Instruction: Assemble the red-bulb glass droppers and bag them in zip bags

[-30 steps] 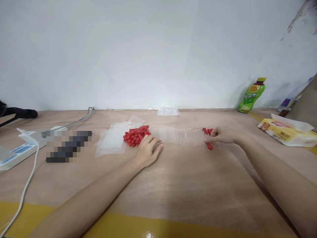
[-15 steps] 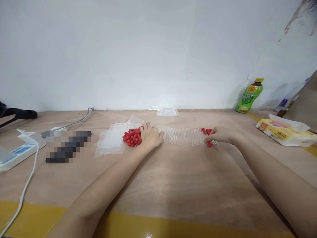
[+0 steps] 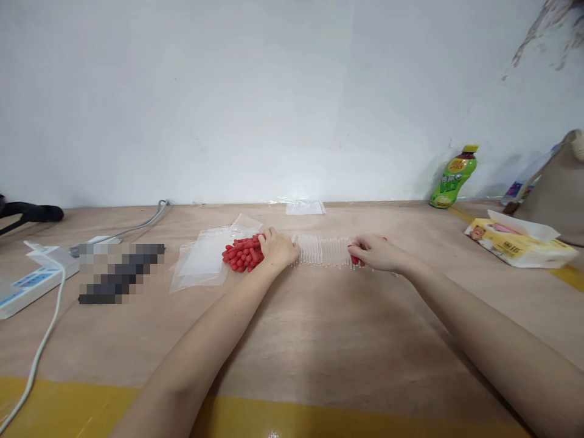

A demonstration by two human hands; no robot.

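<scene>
A row of thin clear tubes (image 3: 319,250) lies side by side on the wooden table. My left hand (image 3: 277,248) rests at the row's left end, its fingers and thumb apart and nothing visible in its grip. Just left of it is a heap of red rubber bulbs (image 3: 241,254), partly covered by the fingers. Over the right part of the row, my right hand (image 3: 376,252) pinches a red rubber bulb (image 3: 354,260) between thumb and fingers. Whether that bulb sits on a tube cannot be made out. A bit of another red bulb shows behind this hand.
Clear plastic bags (image 3: 201,258) lie left of the heap. Farther left are a pixelated dark object (image 3: 123,277), a power strip (image 3: 34,281) and cables. On the right stand a green drink bottle (image 3: 454,177), a yellow tissue pack (image 3: 520,243) and a beige bag (image 3: 554,188).
My right hand has moved left from the row's right end to over the tubes, a red bulb at its fingertips. My left hand has stayed almost in place.
</scene>
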